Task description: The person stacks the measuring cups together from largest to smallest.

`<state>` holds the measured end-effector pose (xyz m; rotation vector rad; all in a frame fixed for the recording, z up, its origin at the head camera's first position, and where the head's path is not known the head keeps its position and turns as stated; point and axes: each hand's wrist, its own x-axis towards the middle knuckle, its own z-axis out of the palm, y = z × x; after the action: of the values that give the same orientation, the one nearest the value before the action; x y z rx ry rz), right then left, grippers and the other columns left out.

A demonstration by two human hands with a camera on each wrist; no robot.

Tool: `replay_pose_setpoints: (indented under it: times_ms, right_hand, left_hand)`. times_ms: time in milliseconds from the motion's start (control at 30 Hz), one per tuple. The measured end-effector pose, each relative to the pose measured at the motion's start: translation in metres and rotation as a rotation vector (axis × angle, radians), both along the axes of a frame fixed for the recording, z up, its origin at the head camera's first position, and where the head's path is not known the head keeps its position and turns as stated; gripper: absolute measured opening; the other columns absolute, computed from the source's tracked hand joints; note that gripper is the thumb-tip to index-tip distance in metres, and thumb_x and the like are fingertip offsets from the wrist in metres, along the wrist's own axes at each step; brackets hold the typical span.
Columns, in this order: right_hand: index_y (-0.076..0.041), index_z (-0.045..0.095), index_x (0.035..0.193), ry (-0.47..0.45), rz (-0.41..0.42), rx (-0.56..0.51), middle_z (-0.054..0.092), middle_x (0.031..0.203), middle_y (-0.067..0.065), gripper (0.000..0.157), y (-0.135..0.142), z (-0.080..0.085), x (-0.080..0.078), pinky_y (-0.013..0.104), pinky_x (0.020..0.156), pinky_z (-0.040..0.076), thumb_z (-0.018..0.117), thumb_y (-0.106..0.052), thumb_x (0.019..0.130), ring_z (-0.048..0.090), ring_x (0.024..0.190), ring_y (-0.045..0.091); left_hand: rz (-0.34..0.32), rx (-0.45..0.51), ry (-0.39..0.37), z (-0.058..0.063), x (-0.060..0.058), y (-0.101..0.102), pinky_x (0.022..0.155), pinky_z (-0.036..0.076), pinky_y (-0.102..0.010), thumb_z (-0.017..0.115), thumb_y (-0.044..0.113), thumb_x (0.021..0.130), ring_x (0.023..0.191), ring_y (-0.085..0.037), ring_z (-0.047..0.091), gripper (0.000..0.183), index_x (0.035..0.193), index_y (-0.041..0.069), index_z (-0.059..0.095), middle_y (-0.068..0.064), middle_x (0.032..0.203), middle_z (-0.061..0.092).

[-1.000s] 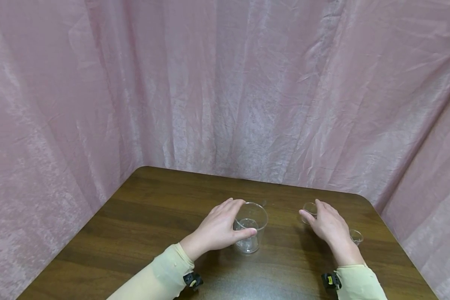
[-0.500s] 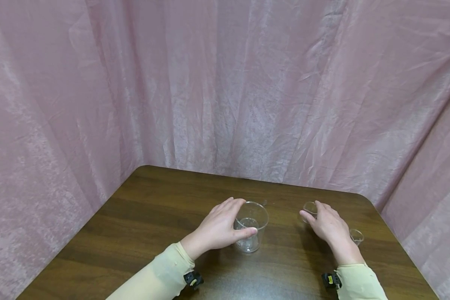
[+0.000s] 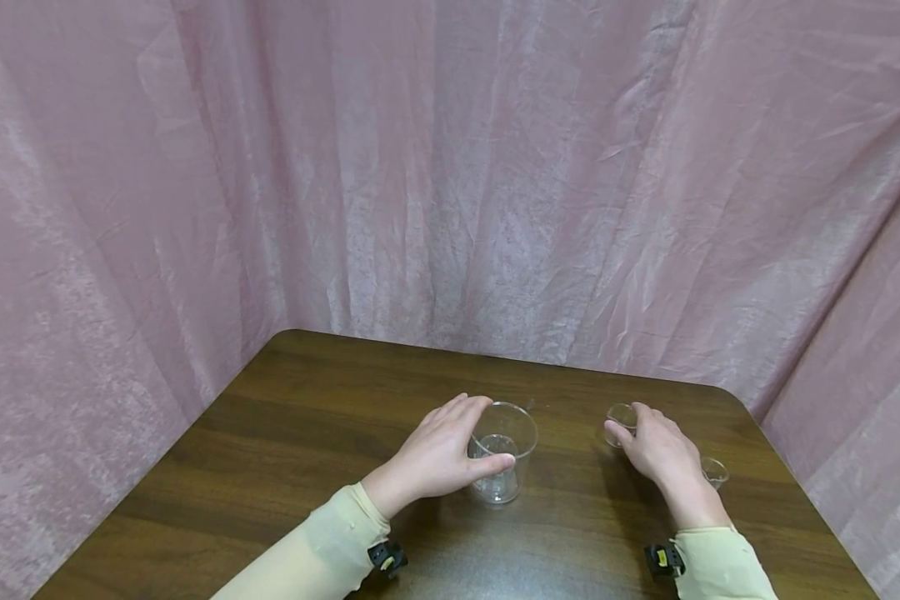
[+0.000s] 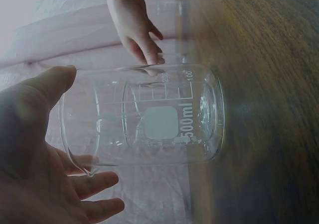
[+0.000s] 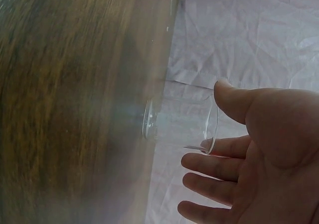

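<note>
Right hand point(image 3: 658, 446) shifted slightly rightward; large beaker point(image 4: 143, 115) reads "500ml".

There were four beakers: one large beaker point(image 3: 523, 471) at lower centre of the frame, one smaller beaker point(image 3: 497, 479) inside it, and, at lower right, a first small beaker point(image 3: 621, 413) and a second small beaker point(image 3: 716, 472). Two grips point(image 3: 437, 454) point(image 3: 660, 448), two sleeves point(image 3: 318, 546) point(image 3: 722, 568) and one counter point(image 3: 285, 442) also showed.
</note>
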<state>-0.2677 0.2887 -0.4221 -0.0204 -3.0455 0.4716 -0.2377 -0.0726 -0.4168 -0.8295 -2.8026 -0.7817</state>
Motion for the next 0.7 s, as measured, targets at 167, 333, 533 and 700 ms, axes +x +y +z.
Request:
replay_pose_setpoints:
  times_ms: [167, 333, 533, 700]
  right_hand:
    - [0.012, 0.048, 0.152, 0.004, -0.003, -0.003, 0.054, 0.149, 0.041, 0.074, 0.0008, -0.0005, 0.0, 0.074, 0.101, 0.05, 0.058, -0.05, 0.113, 0.052, 0.137, 0.061]
    - [0.011, 0.053, 0.146, 0.007, -0.009, -0.007, 0.059, 0.143, 0.039, 0.07, 0.0015, -0.0006, 0.0007, 0.073, 0.096, 0.052, 0.059, -0.05, 0.112, 0.057, 0.131, 0.06]
    - [0.011, 0.055, 0.143, 0.021, -0.015, -0.004, 0.06, 0.14, 0.037, 0.069, 0.0006, 0.0009, 0.0012, 0.072, 0.094, 0.053, 0.06, -0.05, 0.112, 0.058, 0.128, 0.06]
    - [0.011, 0.057, 0.141, 0.027, -0.017, -0.003, 0.062, 0.137, 0.036, 0.07, 0.0029, -0.0014, -0.0014, 0.071, 0.093, 0.053, 0.063, -0.051, 0.11, 0.059, 0.127, 0.059]
  left_hand:
    - [-0.001, 0.003, 0.001, -0.0004, 0.0002, 0.0, 0.128, 0.033, -0.06, 0.07, 0.071, 0.099, 0.161, -0.037, 0.038, 0.093, 0.164, 0.009, 0.048, -0.009, 0.166, 0.053]
    - [0.0, -0.003, -0.002, -0.0005, 0.0011, 0.0001, 0.129, 0.032, -0.061, 0.069, 0.072, 0.099, 0.161, -0.037, 0.037, 0.094, 0.165, 0.008, 0.048, -0.009, 0.166, 0.052]
    - [-0.002, -0.002, 0.002, -0.0009, 0.001, -0.0001, 0.128, 0.033, -0.061, 0.069, 0.072, 0.099, 0.161, -0.038, 0.037, 0.094, 0.164, 0.008, 0.048, -0.01, 0.166, 0.052]
    - [-0.001, -0.006, -0.001, -0.002, 0.0005, -0.0004, 0.128, 0.033, -0.062, 0.068, 0.073, 0.099, 0.161, -0.037, 0.037, 0.095, 0.165, 0.009, 0.047, -0.009, 0.166, 0.052]
